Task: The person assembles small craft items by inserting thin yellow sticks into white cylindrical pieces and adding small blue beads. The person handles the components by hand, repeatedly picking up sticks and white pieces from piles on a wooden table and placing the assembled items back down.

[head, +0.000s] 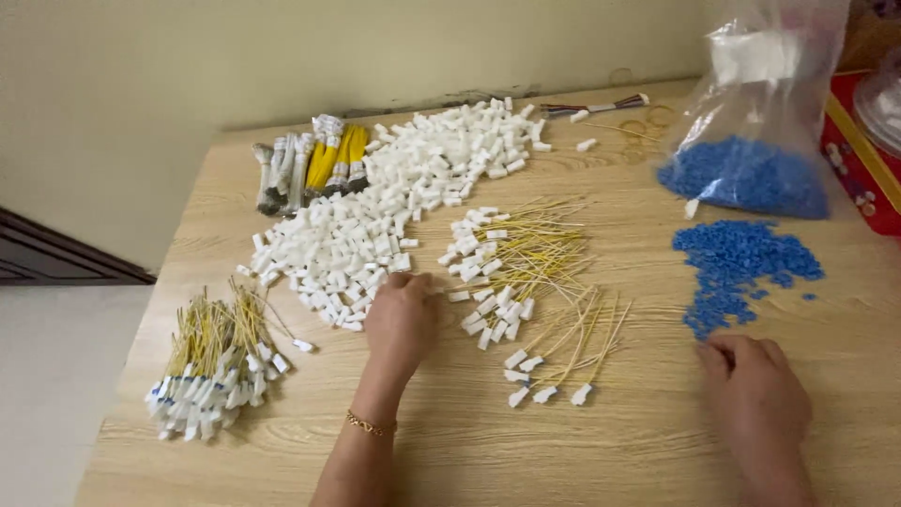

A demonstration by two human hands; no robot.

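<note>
White connectors (347, 249) touch curled left fingers (405, 284); right fingers (732, 349) curl beside blue beads (737, 263).

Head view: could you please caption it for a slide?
Left hand reaches white plastic connectors; right hand reaches blue caps.

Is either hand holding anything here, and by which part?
Cannot be told. The left hand rests fingers-down at the white connector pile; the right hand touches the blue pellets. No grasp shows.

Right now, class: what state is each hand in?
Left hand: curled, fingertips at the pile of small white plastic connectors; any hold hidden.
Right hand: knuckles up beside the loose blue plastic pellets; grip cannot be told.
</note>
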